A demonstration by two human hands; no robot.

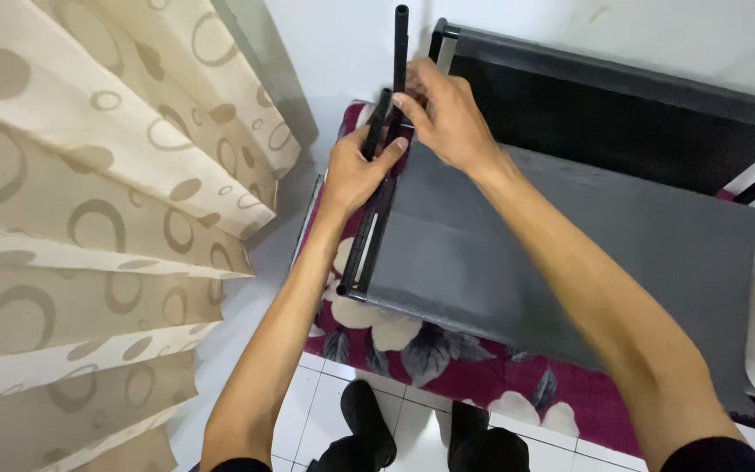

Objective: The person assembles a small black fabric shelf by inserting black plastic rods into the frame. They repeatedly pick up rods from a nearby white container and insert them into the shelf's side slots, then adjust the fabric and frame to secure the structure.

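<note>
Grey fabric shelf (517, 253), stretched flat on a black tube frame (362, 249), lies across a bed with a crimson floral cover (447, 358), just beside a beige curtain with ring patterns (80, 218). A dark frame section (622, 114) stands behind it against the white wall. The left hand (356, 170) wraps its fingers shut around the frame's end tube. The right hand (447, 114) pinches an upright black pole (401, 44) at the same corner. White floor tiles (412, 411) show below.
</note>
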